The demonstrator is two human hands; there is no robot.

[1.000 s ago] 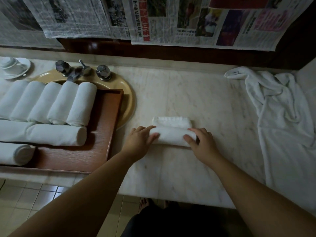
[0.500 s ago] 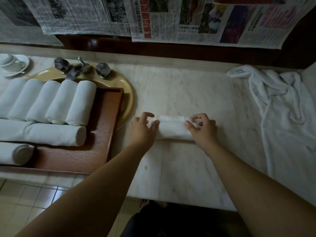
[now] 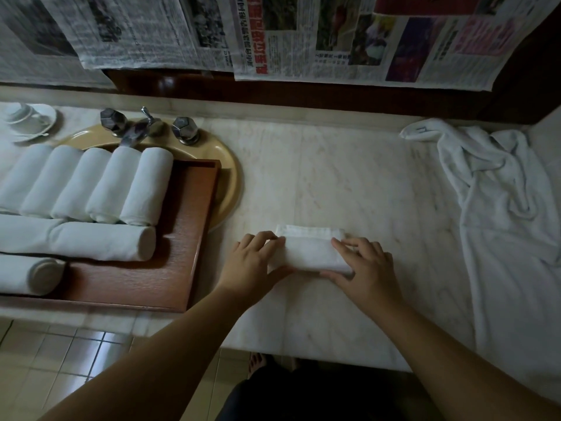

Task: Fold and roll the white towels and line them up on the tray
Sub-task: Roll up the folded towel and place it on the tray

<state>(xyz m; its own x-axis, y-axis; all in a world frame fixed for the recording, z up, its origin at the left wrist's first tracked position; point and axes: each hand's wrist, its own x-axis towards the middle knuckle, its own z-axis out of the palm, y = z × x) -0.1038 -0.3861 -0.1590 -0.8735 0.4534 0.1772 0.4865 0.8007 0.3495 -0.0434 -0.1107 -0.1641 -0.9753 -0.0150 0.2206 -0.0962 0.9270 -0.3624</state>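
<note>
A white towel (image 3: 309,253), nearly all rolled up, lies on the marble counter in front of me, with a short flat flap still showing at its far side. My left hand (image 3: 252,264) grips the roll's left end, fingers over the top and thumb on the near side. My right hand (image 3: 365,268) grips the right end the same way. To the left sits the brown wooden tray (image 3: 185,238). It holds several rolled white towels (image 3: 100,185) side by side at the back, with more rolls (image 3: 103,241) lying crosswise in front of them.
The tray rests over a yellow sink (image 3: 226,180) with chrome taps (image 3: 142,127). A cup and saucer (image 3: 25,118) stand at the far left. Loose white towels (image 3: 504,208) lie heaped on the right. Newspapers (image 3: 303,34) cover the wall. The counter edge (image 3: 303,352) is near me.
Both hands have rolled the towel away from me, and the flat flap beyond the roll has become shorter. The tray and its rolls have not moved.
</note>
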